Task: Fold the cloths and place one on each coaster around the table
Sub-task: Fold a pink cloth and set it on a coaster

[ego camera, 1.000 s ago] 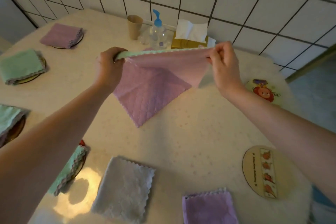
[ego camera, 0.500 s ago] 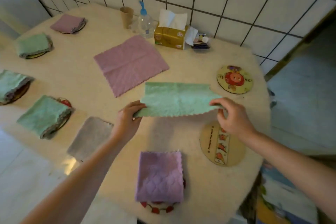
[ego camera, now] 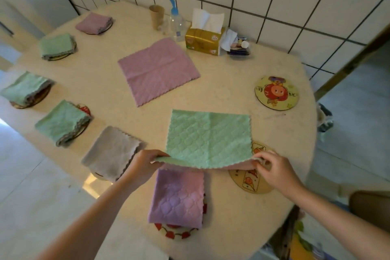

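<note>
Green quilted cloth (ego camera: 209, 139), pink on its underside, is being pinched at its two near corners: one by the curled fingers of the left hand (ego camera: 145, 167), the other between thumb and fingertips of the right hand (ego camera: 274, 171). Its far half is being rested flat on the table (ego camera: 232, 95), while its near edge is being held above a folded purple cloth (ego camera: 179, 196) and a bare wooden coaster (ego camera: 251, 183).

Bare table (ego camera: 221, 95) lies open between the flat pink cloth (ego camera: 158, 70) and cartoon coaster (ego camera: 276, 92).
</note>
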